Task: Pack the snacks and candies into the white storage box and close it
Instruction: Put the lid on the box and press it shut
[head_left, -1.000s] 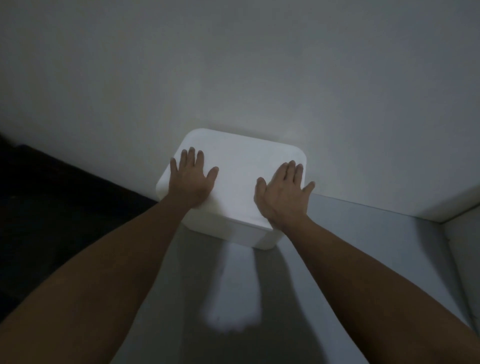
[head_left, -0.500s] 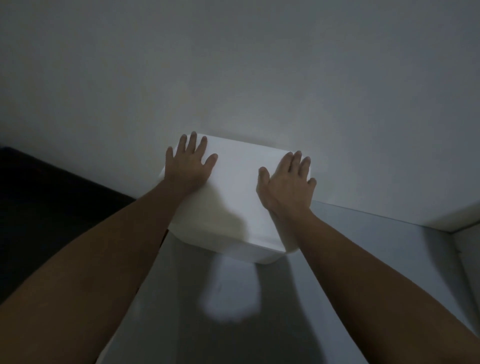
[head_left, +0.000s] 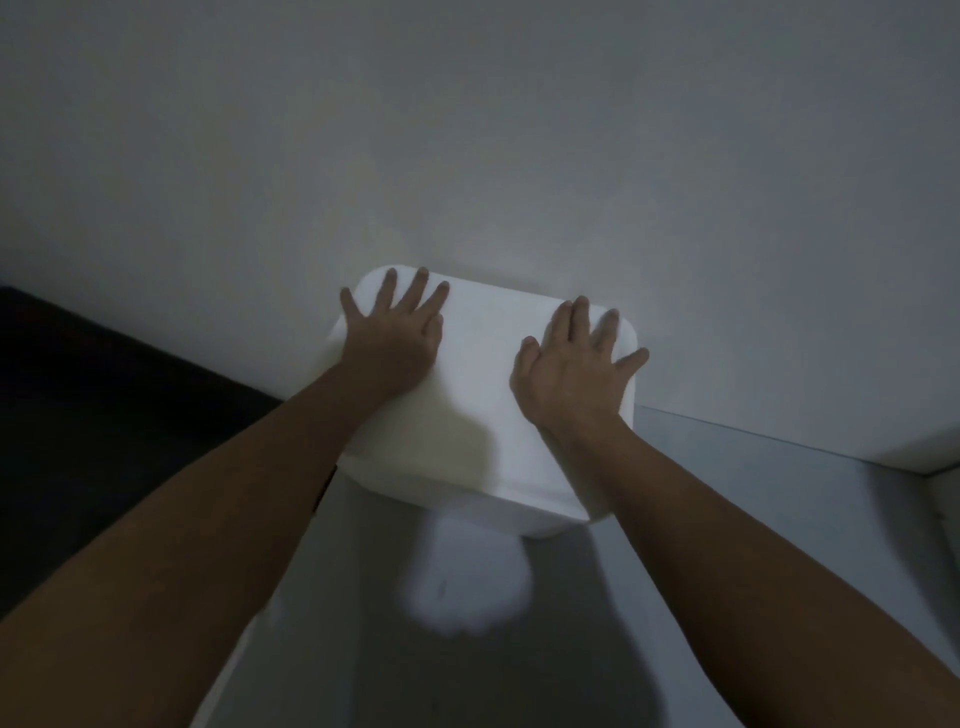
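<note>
White storage box (head_left: 483, 415), lid on, at the centre of the frame, standing on the grey table (head_left: 675, 597) with its far edge close against the pale wall (head_left: 467, 156). 2 hands lie flat on the lid with fingers spread and straight: the left hand (head_left: 397, 338) on the upper-left part of the lid, fingertips near its far edge; the right hand (head_left: 574, 366) on the upper-right part, its little finger reaching past the right rim. A dark area (head_left: 104, 415) fills the left of the frame. A bright patch of light lies on the table just below the box.
</note>
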